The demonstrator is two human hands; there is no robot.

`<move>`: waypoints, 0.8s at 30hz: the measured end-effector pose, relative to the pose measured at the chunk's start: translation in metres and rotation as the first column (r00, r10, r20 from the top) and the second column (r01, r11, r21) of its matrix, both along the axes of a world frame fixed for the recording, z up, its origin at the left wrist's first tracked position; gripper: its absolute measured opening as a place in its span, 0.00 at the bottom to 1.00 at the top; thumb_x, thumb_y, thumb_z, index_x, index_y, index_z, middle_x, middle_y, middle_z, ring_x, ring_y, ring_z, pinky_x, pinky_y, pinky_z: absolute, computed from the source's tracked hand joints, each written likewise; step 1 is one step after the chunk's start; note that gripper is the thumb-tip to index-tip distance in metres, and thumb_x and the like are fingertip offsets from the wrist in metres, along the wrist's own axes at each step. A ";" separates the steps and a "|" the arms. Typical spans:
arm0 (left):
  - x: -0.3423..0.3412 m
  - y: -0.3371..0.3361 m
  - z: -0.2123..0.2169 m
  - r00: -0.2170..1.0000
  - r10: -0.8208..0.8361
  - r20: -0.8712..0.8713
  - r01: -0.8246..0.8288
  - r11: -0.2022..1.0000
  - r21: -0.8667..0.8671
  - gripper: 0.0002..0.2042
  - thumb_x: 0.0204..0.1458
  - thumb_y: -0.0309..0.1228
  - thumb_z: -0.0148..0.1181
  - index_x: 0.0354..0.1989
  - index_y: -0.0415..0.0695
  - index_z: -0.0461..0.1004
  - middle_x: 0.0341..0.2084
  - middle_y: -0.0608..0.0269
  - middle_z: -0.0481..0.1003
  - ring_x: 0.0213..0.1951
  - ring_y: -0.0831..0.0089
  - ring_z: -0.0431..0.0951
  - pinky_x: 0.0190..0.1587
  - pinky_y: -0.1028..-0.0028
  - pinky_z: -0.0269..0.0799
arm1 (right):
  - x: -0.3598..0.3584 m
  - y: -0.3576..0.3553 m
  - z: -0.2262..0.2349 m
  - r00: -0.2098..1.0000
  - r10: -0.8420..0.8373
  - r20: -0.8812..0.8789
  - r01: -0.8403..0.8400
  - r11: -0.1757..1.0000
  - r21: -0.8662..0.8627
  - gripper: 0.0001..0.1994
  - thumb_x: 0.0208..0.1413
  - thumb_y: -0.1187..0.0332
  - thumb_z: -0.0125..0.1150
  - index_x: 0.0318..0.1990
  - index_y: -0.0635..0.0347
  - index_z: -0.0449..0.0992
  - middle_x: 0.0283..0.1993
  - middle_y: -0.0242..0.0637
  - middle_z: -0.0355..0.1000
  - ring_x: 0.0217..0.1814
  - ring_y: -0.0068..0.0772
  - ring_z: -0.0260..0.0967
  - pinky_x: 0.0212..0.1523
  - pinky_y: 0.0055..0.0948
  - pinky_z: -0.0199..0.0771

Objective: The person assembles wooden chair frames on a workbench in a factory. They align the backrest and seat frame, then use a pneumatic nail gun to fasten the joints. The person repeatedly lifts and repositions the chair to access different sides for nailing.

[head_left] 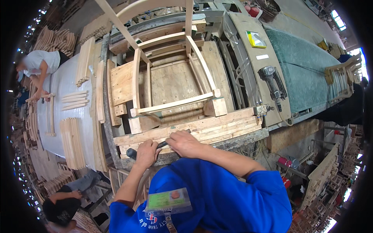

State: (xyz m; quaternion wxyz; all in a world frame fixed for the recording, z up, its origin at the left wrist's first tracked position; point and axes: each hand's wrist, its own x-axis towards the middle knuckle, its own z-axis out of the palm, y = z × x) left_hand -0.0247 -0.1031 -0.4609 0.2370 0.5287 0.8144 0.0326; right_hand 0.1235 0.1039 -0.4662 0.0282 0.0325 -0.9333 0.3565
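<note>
A worker in a blue shirt bends over a wooden assembly bench (182,83) where a bare chair frame (171,70) of pale timber sits clamped in a plank jig, its curved back rails running away from the person and its front rail lying crosswise just beyond the hands. The left hand (147,152) is closed in a fist around the dark handle of a hand tool (134,152), whose shaft runs left to right along the near edge of the bench, roughly parallel to the stacked front planks (190,130). The right hand (185,143) lies flat, fingers curled over the tool's far end and pressed against the lowest plank; the two hands sit close together, nearly touching, with the right one slightly farther forward and nearer the chair frame. The tool's working tip is hidden under the right hand, so its kind cannot be told. The frame itself lies straight ahead of both hands, above the planks, untouched by either. To the right, a pneumatic nail gun (272,83) rests on a curved board beside a green-covered table (307,66). On the left, slats lie stacked on a white-topped table (66,77), where another person in a white shirt (40,62) leans over separate work.
</note>
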 end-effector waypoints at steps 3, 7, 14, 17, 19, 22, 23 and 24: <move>0.002 0.003 0.003 0.995 -0.052 0.085 0.043 0.994 0.103 0.15 0.64 0.39 0.60 0.50 0.41 0.76 0.37 0.47 0.77 0.44 0.45 0.79 0.47 0.52 0.76 | -0.009 -0.030 -0.015 0.995 0.018 -0.100 -0.011 0.997 0.078 0.17 0.56 0.66 0.65 0.51 0.62 0.76 0.46 0.47 0.77 0.52 0.50 0.76 0.52 0.49 0.74; 0.028 0.036 0.037 0.956 -0.117 0.270 0.087 0.989 0.122 0.18 0.65 0.40 0.60 0.54 0.40 0.75 0.39 0.45 0.79 0.46 0.45 0.80 0.47 0.52 0.77 | 0.009 -0.005 0.000 0.975 0.036 0.221 -0.060 0.993 0.103 0.19 0.59 0.62 0.65 0.55 0.61 0.76 0.43 0.51 0.79 0.46 0.54 0.80 0.46 0.53 0.75; 0.040 0.096 0.117 0.994 -0.110 0.029 0.040 0.577 0.816 0.12 0.59 0.31 0.67 0.49 0.39 0.80 0.37 0.49 0.82 0.40 0.52 0.83 0.45 0.59 0.79 | 0.126 0.024 0.037 0.700 -0.480 0.529 0.681 0.672 -0.292 0.18 0.75 0.51 0.53 0.49 0.57 0.78 0.35 0.37 0.78 0.38 0.35 0.76 0.39 0.40 0.76; 0.020 0.096 0.112 0.969 0.066 0.239 -0.239 0.503 0.830 0.10 0.59 0.30 0.68 0.45 0.39 0.82 0.36 0.49 0.82 0.39 0.55 0.83 0.44 0.60 0.78 | 0.147 0.082 0.089 0.642 -0.700 0.312 0.749 0.486 -0.450 0.17 0.75 0.53 0.54 0.44 0.58 0.76 0.28 0.28 0.65 0.30 0.22 0.63 0.32 0.30 0.69; 0.010 0.086 0.085 0.870 0.279 0.407 -0.493 0.512 0.704 0.07 0.61 0.30 0.66 0.42 0.39 0.82 0.35 0.49 0.82 0.39 0.54 0.83 0.44 0.60 0.78 | 0.124 0.106 0.181 0.557 -0.829 0.036 0.779 0.508 -0.368 0.14 0.77 0.58 0.51 0.42 0.56 0.75 0.28 0.23 0.63 0.29 0.13 0.57 0.29 0.20 0.60; 0.004 0.064 0.023 0.888 0.324 0.326 -0.459 0.654 0.602 0.08 0.61 0.30 0.65 0.43 0.39 0.82 0.35 0.47 0.82 0.39 0.51 0.84 0.42 0.59 0.77 | 0.122 0.144 0.299 0.586 -0.679 -0.443 0.328 0.698 -0.636 0.17 0.78 0.52 0.45 0.50 0.55 0.73 0.27 0.24 0.64 0.23 0.10 0.56 0.21 0.15 0.56; 0.007 0.061 0.008 0.878 0.337 0.340 -0.478 0.666 0.573 0.08 0.61 0.30 0.64 0.43 0.39 0.82 0.34 0.47 0.82 0.39 0.49 0.83 0.42 0.58 0.77 | 0.106 0.150 0.332 0.503 -0.604 -0.619 0.273 0.790 -0.549 0.22 0.79 0.47 0.40 0.46 0.56 0.72 0.25 0.23 0.60 0.19 0.14 0.53 0.18 0.16 0.54; 0.012 0.052 -0.005 0.860 0.372 0.349 -0.509 0.672 0.538 0.08 0.62 0.31 0.64 0.43 0.40 0.82 0.34 0.47 0.82 0.38 0.48 0.83 0.41 0.58 0.77 | 0.086 0.154 0.349 0.352 -0.645 -0.678 0.239 0.762 -0.602 0.25 0.79 0.44 0.36 0.42 0.55 0.70 0.24 0.22 0.58 0.16 0.16 0.49 0.17 0.20 0.55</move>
